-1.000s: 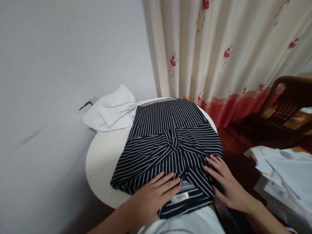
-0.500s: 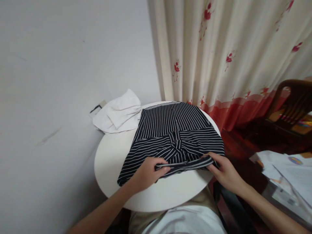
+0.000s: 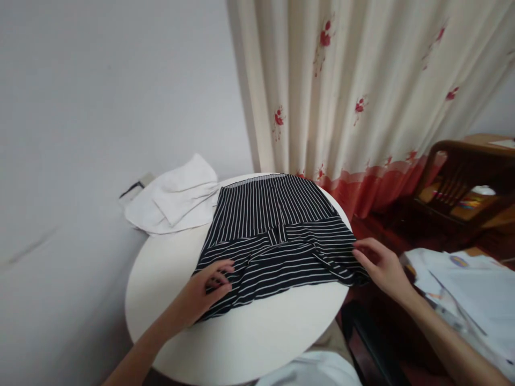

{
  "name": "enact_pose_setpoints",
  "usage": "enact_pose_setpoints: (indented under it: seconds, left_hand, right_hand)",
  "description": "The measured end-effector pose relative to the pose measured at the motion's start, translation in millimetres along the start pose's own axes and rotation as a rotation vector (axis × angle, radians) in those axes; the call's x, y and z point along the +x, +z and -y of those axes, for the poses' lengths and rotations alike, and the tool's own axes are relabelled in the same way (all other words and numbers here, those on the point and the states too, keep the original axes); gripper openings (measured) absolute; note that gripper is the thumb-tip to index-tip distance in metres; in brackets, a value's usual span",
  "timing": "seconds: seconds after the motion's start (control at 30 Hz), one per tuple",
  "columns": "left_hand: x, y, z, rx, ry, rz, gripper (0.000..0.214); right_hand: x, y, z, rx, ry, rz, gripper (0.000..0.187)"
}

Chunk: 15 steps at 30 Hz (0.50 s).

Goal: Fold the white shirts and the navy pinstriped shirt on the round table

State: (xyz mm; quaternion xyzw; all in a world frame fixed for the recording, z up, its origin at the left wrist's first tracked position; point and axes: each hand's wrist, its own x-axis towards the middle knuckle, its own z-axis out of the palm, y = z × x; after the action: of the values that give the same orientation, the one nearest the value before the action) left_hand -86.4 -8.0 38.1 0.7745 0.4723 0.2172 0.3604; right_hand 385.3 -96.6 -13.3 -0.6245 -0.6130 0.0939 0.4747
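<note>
A black garment with thin white stripes (image 3: 277,236) lies folded on a round white table (image 3: 241,332). My left hand (image 3: 205,287) rests on the garment's near left corner, fingers curled and pinching the fabric edge. My right hand (image 3: 380,265) is at the garment's right edge near the table rim, fingertips gripping the cloth. The near part of the garment is folded over itself into a flat band.
A folded white cloth (image 3: 173,195) lies at the table's back left against the grey wall. A cream curtain with red flowers (image 3: 354,96) hangs behind. A dark wooden chair (image 3: 462,182) stands at the right, and white papers (image 3: 475,284) lie below it.
The near edge of the garment has been folded away from me onto the rest. Both hands have moved apart to the left and right corners.
</note>
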Motion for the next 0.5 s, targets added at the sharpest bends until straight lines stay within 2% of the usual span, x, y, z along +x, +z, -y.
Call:
enact_pose_setpoints:
  seconds: [0.1,0.17,0.23,0.3,0.37,0.43,0.5]
  left_hand:
    - [-29,-5.9,27,0.243,0.079,-0.031,0.047]
    - [-40,-5.3,45,0.378,0.109,-0.084,0.046]
    - [-45,-3.6,61,0.459,0.120,-0.150,0.045]
    - [-49,-3.6,73,0.490,0.132,-0.205,0.042]
    - [-53,-6.0,81,0.501,0.151,-0.234,0.040]
    - [-57,-10.0,86,0.505,0.168,-0.251,0.039]
    - [-60,-14.4,89,0.494,0.173,-0.265,0.042]
  right_hand:
    - [-43,-5,-22,-0.127,-0.116,-0.040,0.030]
    - [-65,8,-34,-0.255,-0.169,-0.037,0.044]
    - [-79,24,-44,-0.362,-0.209,-0.089,0.051]
    - [-82,35,-51,-0.405,-0.259,-0.192,0.046]
    - [-78,36,-56,-0.397,-0.314,-0.261,0.037]
    - [-68,26,-59,-0.358,-0.363,-0.246,0.031]
    - [-57,11,-58,-0.273,-0.382,-0.158,0.028]
